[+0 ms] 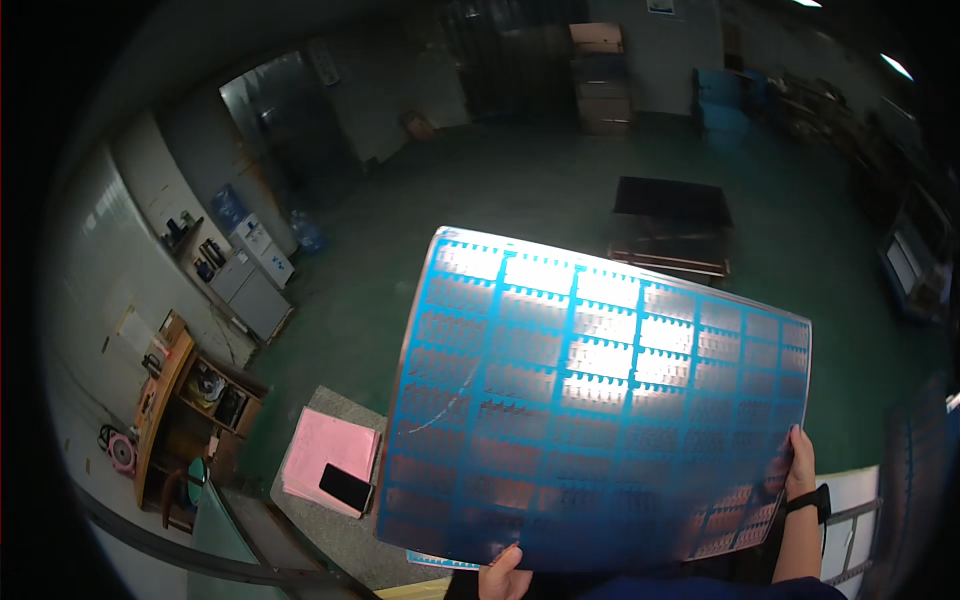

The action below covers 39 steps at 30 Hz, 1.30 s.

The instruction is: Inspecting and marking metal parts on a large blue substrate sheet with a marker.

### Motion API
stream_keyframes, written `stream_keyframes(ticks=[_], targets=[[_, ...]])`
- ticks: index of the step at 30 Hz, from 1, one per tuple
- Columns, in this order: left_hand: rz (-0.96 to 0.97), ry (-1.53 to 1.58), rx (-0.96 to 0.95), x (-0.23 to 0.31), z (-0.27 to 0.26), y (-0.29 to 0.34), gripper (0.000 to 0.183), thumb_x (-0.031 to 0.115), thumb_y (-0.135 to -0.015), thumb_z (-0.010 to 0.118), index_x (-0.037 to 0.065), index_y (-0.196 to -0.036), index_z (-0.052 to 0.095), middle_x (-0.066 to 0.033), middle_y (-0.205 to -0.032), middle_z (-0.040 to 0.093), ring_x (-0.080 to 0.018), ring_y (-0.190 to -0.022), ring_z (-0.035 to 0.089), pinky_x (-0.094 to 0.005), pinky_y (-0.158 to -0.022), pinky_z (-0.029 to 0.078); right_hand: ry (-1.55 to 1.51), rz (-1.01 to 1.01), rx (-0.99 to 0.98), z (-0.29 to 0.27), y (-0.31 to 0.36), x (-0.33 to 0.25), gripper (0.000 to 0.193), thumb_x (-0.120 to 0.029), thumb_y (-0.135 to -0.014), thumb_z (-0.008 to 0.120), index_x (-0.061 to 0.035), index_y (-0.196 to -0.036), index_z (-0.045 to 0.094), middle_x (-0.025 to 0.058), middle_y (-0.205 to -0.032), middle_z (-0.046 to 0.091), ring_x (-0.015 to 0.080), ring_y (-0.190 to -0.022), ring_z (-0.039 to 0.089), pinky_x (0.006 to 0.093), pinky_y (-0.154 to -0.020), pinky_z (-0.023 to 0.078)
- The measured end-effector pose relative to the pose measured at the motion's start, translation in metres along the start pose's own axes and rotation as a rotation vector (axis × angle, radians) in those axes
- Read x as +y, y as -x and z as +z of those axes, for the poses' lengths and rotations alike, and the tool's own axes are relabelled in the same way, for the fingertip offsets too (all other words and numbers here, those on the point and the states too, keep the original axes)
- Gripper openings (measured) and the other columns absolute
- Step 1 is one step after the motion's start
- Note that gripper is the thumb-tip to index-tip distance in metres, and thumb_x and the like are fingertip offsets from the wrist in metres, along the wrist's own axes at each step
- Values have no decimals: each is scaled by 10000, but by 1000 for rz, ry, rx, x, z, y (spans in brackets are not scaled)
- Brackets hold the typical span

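Observation:
Up in front of me is a large, shiny copper-coloured circuit board panel [590,420] with a blue grid pattern, tilted and reflecting bright light across its upper middle. At its lower edge, my left hand [505,575] grips it with the thumb on the face. My right hand [800,465] is closed on the right edge, a dark band around that wrist. Fingers behind the panel are hidden on both hands. Below the panel's lower left corner shows part of another blue-patterned sheet [440,560].
Pink sheets [330,450] and a black phone [345,488] lie on a grey surface at the lower left. Beyond stand a dark low cart [670,225], a wooden desk [165,410], a grey cabinet [252,295] and stacked boxes [602,80]. A frame rack [918,255] stands at right.

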<state>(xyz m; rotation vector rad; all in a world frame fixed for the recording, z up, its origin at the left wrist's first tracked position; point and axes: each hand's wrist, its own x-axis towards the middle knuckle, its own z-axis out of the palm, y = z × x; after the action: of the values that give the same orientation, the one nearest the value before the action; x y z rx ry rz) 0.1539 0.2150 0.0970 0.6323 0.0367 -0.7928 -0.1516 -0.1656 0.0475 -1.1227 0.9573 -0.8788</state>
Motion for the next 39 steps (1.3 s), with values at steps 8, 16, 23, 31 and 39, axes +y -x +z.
stream_keyframes(ticks=[8,16,23,31,39], targets=[[140,-68,86,8,-43,-9,596,93,-780,610,25,-1290,309,-154,-1194,471,-304,-1105,460,-483,-934,370,35,-25,-23,58,10,-48,224,-244,-889,517,-35,-940,582,-32,-826,585,46,-727,513,202,-682,411],[134,31,86,17,-76,-9,468,183,-864,527,-14,-1250,348,-214,-1216,432,-342,-1122,426,-531,-929,364,-76,-77,-126,83,27,-75,246,-195,-894,504,-10,-1045,562,25,-945,611,76,-807,560,227,-732,450],[47,-71,131,24,-80,-2,488,180,-847,518,-33,-1258,364,-172,-1270,430,-284,-1190,382,-433,-1014,268,-108,-46,-86,94,35,-92,196,-202,-889,510,-37,-972,575,-25,-860,591,43,-734,526,192,-669,421],[74,71,156,-6,-73,5,448,81,-854,527,-23,-1250,347,-193,-1213,461,-315,-1137,433,-492,-956,349,-3,-14,-42,60,-10,-34,252,-250,-909,475,-33,-883,600,-7,-791,610,45,-693,537,195,-624,419],[111,33,302,-30,-87,23,487,25,-799,581,43,-1243,382,-121,-1194,476,-274,-1120,444,-472,-961,338,218,217,-12,77,-47,30,288,-298,-871,538,-94,-669,564,-74,-495,435,13,-365,342,184,-328,223]])
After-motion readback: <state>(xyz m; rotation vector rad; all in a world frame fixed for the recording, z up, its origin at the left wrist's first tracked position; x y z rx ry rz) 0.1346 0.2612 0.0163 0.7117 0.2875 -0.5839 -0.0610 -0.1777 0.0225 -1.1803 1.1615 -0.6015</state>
